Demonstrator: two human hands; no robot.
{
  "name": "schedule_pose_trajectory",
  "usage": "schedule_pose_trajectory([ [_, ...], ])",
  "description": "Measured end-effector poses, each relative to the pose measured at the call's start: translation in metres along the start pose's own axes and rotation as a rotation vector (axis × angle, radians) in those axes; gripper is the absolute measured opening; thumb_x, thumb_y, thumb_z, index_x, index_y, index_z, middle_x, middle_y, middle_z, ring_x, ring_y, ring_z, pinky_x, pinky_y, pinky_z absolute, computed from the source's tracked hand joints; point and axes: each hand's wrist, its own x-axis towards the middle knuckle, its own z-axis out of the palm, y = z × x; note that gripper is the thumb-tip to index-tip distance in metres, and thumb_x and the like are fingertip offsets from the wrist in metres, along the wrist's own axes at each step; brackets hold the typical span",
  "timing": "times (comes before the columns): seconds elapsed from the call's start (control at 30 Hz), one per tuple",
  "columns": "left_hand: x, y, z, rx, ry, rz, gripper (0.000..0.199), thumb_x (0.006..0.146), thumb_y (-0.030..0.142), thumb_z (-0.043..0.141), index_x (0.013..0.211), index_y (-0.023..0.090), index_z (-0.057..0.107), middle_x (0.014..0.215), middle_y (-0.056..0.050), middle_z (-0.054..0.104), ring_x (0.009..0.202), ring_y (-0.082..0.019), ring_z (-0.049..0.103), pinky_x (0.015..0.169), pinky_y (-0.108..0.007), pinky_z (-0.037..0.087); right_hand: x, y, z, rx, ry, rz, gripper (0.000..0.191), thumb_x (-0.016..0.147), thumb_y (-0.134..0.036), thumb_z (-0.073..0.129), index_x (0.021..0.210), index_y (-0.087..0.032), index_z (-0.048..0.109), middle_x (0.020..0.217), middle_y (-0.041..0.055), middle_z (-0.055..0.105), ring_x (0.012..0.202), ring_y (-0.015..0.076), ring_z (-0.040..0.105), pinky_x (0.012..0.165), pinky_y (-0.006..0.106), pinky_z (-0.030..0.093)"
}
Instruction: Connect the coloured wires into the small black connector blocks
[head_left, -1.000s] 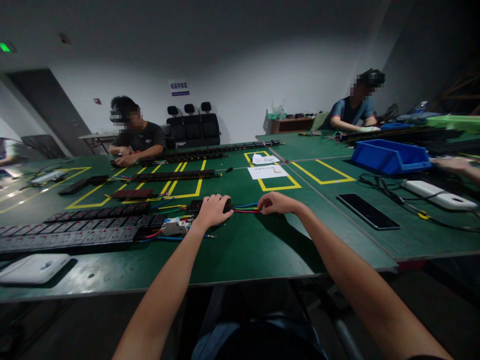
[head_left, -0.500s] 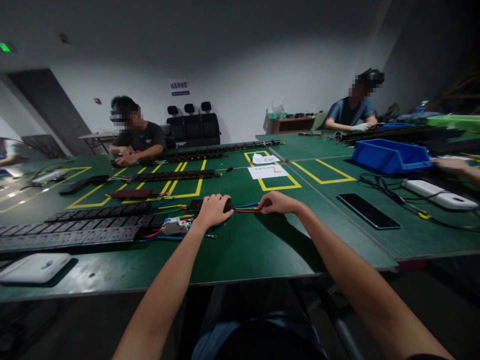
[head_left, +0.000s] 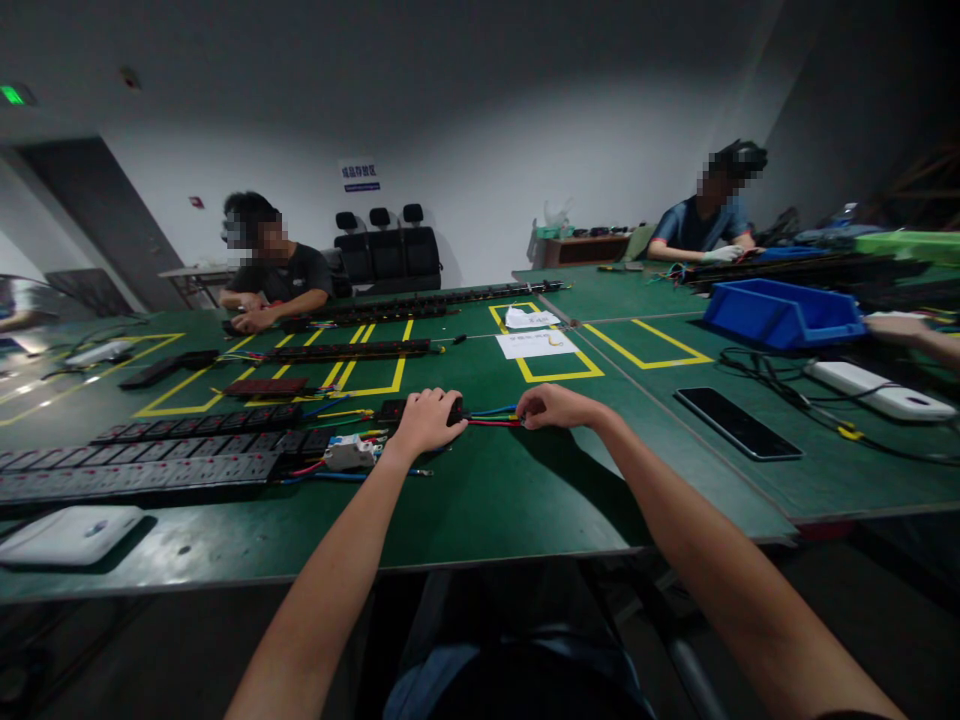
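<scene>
In the head view, my left hand is closed over a small black socket block, which lies on the green table. Red, blue and green-yellow wires run from the block's right end toward my right hand. The fingertips of that hand pinch the wire ends, which they mostly hide. To the left of the block are black socket strips with loose coloured wires. A white circuit breaker sits at their right end.
A phone, a white power bank, black cables and a blue bin lie to the right. Papers rest beyond my hands. Another white device sits front left. Co-workers sit across the table; another person's hand reaches in at right.
Almost nothing differs. Both my hands stay in place on the socket block and its wires, with only a very slight shift of the view.
</scene>
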Motion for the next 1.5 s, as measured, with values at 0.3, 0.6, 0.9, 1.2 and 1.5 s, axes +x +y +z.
schedule_pose_trajectory([
  [0.3, 0.001, -0.001, 0.002, -0.002, 0.008, 0.007, 0.050, 0.095, 0.056, 0.052, 0.135, 0.025, 0.056, 0.122, -0.011, 0.066, 0.113, -0.031, 0.059, 0.095, -0.044, 0.042, 0.000, -0.001, 0.000, 0.014, 0.002, 0.015, 0.032, 0.072, -0.030, 0.074, 0.100, -0.015, 0.077, 0.085, 0.0050, 0.075, 0.073, 0.0169, 0.065, 0.067, 0.027, 0.047],
  [0.6, -0.001, 0.002, -0.002, 0.011, 0.003, 0.002, 0.049, 0.094, 0.055, 0.053, 0.134, 0.026, 0.056, 0.121, -0.011, 0.066, 0.113, -0.031, 0.059, 0.094, -0.044, 0.043, -0.001, -0.004, -0.001, -0.011, 0.016, 0.031, 0.033, 0.071, -0.031, 0.074, 0.100, -0.016, 0.080, 0.085, 0.0054, 0.076, 0.074, 0.0178, 0.064, 0.067, 0.028, 0.047],
  [0.9, 0.000, 0.000, 0.000, -0.007, 0.018, 0.013, 0.049, 0.095, 0.055, 0.052, 0.133, 0.025, 0.057, 0.120, -0.011, 0.066, 0.111, -0.030, 0.059, 0.095, -0.044, 0.043, -0.004, -0.009, -0.003, -0.102, 0.055, -0.020, 0.028, 0.075, -0.029, 0.070, 0.096, -0.016, 0.082, 0.082, 0.0052, 0.075, 0.071, 0.0171, 0.062, 0.066, 0.028, 0.044],
  [1.2, 0.000, 0.000, -0.001, -0.014, 0.006, 0.010, 0.050, 0.095, 0.055, 0.053, 0.134, 0.024, 0.057, 0.121, -0.011, 0.066, 0.112, -0.031, 0.059, 0.095, -0.044, 0.043, -0.001, -0.004, -0.001, -0.049, -0.008, -0.011, 0.030, 0.072, -0.028, 0.071, 0.099, -0.016, 0.078, 0.085, 0.0042, 0.075, 0.075, 0.0175, 0.064, 0.068, 0.027, 0.046],
  [1.5, -0.001, 0.001, 0.000, 0.027, 0.014, 0.006, 0.049, 0.095, 0.054, 0.053, 0.133, 0.025, 0.057, 0.122, -0.010, 0.066, 0.114, -0.030, 0.059, 0.096, -0.043, 0.043, 0.002, 0.003, 0.001, -0.048, 0.006, 0.005, 0.032, 0.071, -0.029, 0.074, 0.100, -0.016, 0.078, 0.086, 0.0053, 0.076, 0.075, 0.0187, 0.066, 0.068, 0.028, 0.048],
])
